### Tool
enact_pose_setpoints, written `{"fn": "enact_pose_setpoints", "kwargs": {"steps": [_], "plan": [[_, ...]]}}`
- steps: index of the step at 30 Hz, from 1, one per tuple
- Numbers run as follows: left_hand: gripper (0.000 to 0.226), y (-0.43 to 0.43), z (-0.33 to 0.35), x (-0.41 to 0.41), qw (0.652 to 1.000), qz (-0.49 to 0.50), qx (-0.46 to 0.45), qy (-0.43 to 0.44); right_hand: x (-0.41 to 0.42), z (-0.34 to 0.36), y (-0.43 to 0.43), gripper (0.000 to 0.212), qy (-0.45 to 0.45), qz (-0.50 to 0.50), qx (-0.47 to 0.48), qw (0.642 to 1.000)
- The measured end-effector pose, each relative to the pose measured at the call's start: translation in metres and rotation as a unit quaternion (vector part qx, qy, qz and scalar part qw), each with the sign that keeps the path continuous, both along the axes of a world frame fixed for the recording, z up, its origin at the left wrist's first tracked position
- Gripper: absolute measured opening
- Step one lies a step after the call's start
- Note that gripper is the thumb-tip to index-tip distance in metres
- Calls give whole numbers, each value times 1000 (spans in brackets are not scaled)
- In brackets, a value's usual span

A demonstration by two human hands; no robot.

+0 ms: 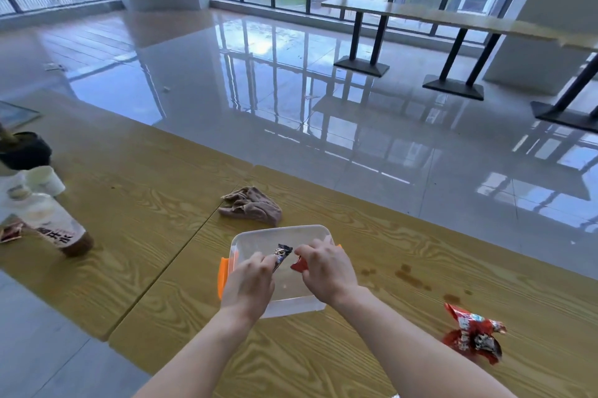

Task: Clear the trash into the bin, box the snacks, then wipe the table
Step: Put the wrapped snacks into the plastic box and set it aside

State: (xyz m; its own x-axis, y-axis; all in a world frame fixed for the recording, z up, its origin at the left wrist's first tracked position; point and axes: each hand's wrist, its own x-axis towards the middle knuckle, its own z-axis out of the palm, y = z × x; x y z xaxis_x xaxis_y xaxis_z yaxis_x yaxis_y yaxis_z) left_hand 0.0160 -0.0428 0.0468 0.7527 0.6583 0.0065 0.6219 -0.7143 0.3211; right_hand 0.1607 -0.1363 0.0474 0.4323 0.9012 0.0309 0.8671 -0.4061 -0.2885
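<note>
Two snacks hung over the clear box: a dark bar pinched in the left hand, a red packet closed in the right hand. Both grips sat tight, just above the box floor. Released too high, either could have bounced out. Beyond the grips lay the brown cloth; right of them, stains and a torn red wrapper waited on the bench, and a stray elbow could have swept that wrapper off.
</note>
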Motion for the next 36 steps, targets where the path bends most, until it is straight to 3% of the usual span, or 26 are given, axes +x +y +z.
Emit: {"fn": "enact_pose_setpoints", "kwargs": {"steps": [5, 13, 21, 25, 36], "plan": [[31, 9, -8, 5, 1000, -7, -11, 19, 0, -9, 6, 22, -30, 31, -14, 999], [24, 8, -11, 8, 1000, -9, -9, -17, 6, -6, 0, 27, 22, 19, 50, 998], [28, -34, 19, 16, 985, -54, 8, -164, 21, 18, -42, 30, 54, -64, 116, 990], [34, -73, 20, 27, 972, -107, 1, -208, 41, 15, -92, 33, 62, -127, 96, 985], [37, -156, -23, 68, 976, -196, -81, -47, 97, -17, -211, 36, 66, -251, -12, 966]]}}
